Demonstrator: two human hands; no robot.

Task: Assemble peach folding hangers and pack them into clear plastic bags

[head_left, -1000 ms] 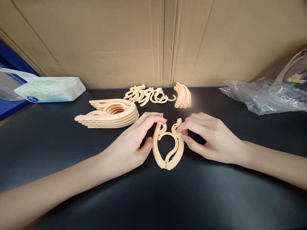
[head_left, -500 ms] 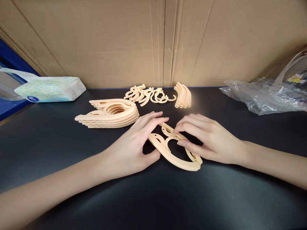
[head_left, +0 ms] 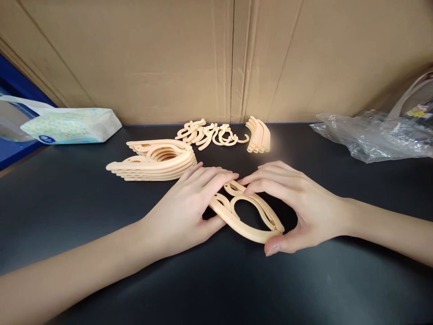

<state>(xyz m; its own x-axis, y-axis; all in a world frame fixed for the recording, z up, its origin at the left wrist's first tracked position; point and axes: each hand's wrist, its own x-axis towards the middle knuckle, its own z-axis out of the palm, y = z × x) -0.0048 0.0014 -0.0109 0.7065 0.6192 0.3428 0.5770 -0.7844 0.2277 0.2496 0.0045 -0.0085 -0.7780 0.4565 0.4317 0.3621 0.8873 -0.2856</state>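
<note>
A beige plastic folding clothes hanger [head_left: 243, 230], folded into a narrow loop, lies low over the black table between my hands. My left hand [head_left: 189, 205] grips its left end, thumb on the near side and fingers over the far side. Curved around the right part is my right hand [head_left: 299, 203], its fingertips on the far arm and its thumb by the near right tip. Just beyond my left hand sits a stack of similar folded hangers [head_left: 152, 168]. Loose beige hooks [head_left: 203, 135] lie in a row farther back, with a bundle of curved hanger arms [head_left: 259, 135] to their right.
A tissue pack [head_left: 74, 126] stands at the back left of the black table [head_left: 216, 289]. Clear plastic wrapping [head_left: 365, 140] lies at the back right, beside a bag with a strap [head_left: 412, 95]. A cardboard wall [head_left: 169, 58] closes off the back.
My right thumb has moved from inside the hanger's loop to its near right tip, and that hand has opened wider. My left fingers have curled farther over the left end.
</note>
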